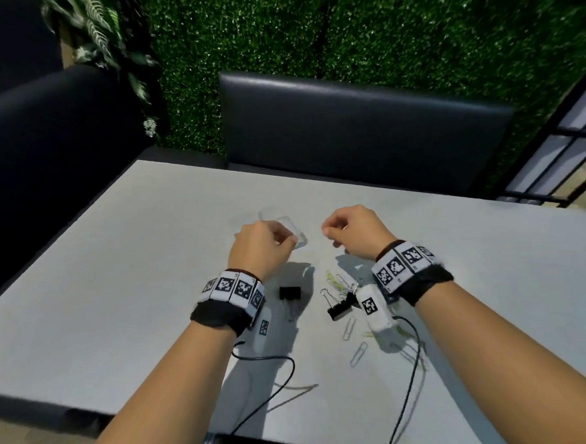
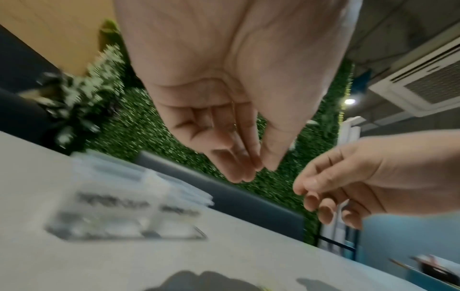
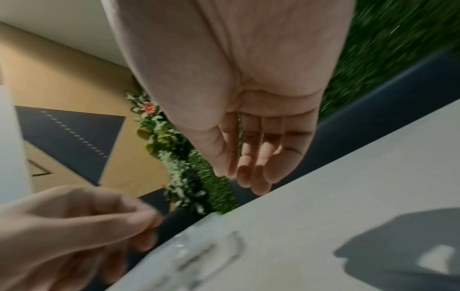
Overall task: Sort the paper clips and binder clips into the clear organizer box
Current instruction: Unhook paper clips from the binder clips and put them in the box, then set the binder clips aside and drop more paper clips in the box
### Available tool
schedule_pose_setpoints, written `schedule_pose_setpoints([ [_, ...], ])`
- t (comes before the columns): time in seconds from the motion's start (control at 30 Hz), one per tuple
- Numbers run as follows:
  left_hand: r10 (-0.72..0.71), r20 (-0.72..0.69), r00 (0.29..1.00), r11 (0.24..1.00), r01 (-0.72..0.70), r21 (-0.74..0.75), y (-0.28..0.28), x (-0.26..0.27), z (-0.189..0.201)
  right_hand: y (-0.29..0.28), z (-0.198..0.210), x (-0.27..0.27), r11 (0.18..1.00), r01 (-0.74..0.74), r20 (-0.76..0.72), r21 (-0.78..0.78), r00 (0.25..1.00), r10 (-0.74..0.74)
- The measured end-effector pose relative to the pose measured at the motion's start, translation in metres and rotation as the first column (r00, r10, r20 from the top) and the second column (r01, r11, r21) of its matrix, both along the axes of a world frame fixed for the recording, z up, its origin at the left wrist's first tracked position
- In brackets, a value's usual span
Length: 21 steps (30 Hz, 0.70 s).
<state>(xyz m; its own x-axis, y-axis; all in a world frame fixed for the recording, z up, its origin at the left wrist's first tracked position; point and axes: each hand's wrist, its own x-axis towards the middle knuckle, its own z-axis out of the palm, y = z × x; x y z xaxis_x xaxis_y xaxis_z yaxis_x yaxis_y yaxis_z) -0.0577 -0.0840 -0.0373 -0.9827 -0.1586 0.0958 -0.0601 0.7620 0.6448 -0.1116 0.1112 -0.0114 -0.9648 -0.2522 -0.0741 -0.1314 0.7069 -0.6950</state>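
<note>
Both hands hover empty, left hand [image 1: 257,247] and right hand [image 1: 354,229] with fingers loosely curled; pick one binder clip [image 1: 290,292] by its body, then drop it into the box [image 2: 129,204].

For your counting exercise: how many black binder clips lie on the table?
2. One binder clip lies just right of the left wrist; the other binder clip lies beside the right wrist's camera. More may be hidden under the wrists.

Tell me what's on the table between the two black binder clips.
Nothing: in the head view the table is bare between the left binder clip and the right binder clip.
</note>
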Motion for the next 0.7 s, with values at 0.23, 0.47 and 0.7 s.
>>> schedule_pose_setpoints([
  [0.23, -0.353, 0.234, 0.906, 0.902, 0.396, -0.174, 0.075, 0.010, -0.024, 0.109, -0.034, 0.047, 0.952, 0.026, 0.080, 0.306, 0.995, -0.053],
  [0.47, -0.326, 0.344, 0.881, 0.847, 0.434, -0.308, 0.095, 0.019, -0.045, 0.092, -0.066, 0.060, 0.886, -0.138, 0.067, 0.444, 0.990, 0.121],
  [0.7, -0.319, 0.294, 0.901, 0.871, 0.401, -0.284, 0.092, 0.022, -0.051, 0.078, -0.068, 0.058, 0.865, -0.133, 0.043, 0.485, 0.991, 0.129],
])
